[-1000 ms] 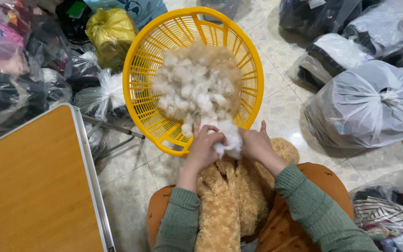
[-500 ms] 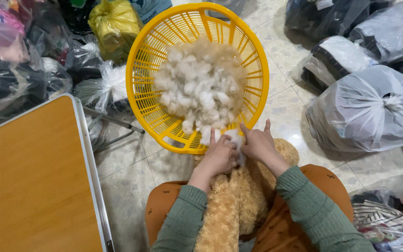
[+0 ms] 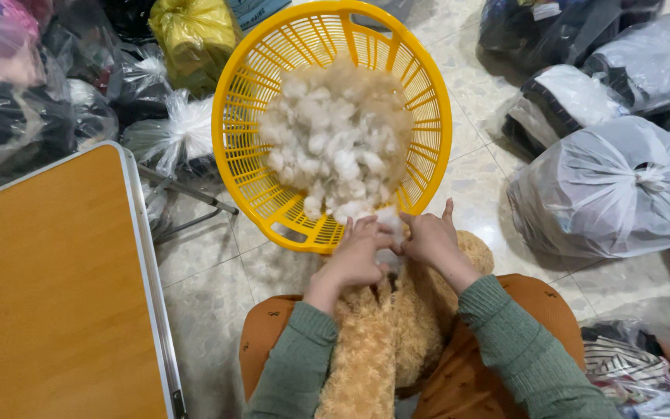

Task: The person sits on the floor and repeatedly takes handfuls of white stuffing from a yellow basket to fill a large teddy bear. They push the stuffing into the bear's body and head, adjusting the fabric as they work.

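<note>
Our left hand (image 3: 357, 252) and right hand (image 3: 428, 237) pinch white stuffing (image 3: 388, 221) at plush toy (image 3: 385, 341) opening; yellow basket (image 3: 246, 101) just ahead.

The floor (image 3: 219, 256) is pale speckled tile with thin grout lines, evenly lit with soft shadows. At the left stands a folding desk (image 3: 48, 295) with an orange wood-look top and a light metal rim; its thin legs (image 3: 188, 206) show beneath. Tied plastic bags crowd the edges: a yellow bag (image 3: 191, 35), clear and dark bags (image 3: 32, 101) at upper left, and a large whitish bag (image 3: 610, 190) at the right, perhaps holding cloth.
</note>
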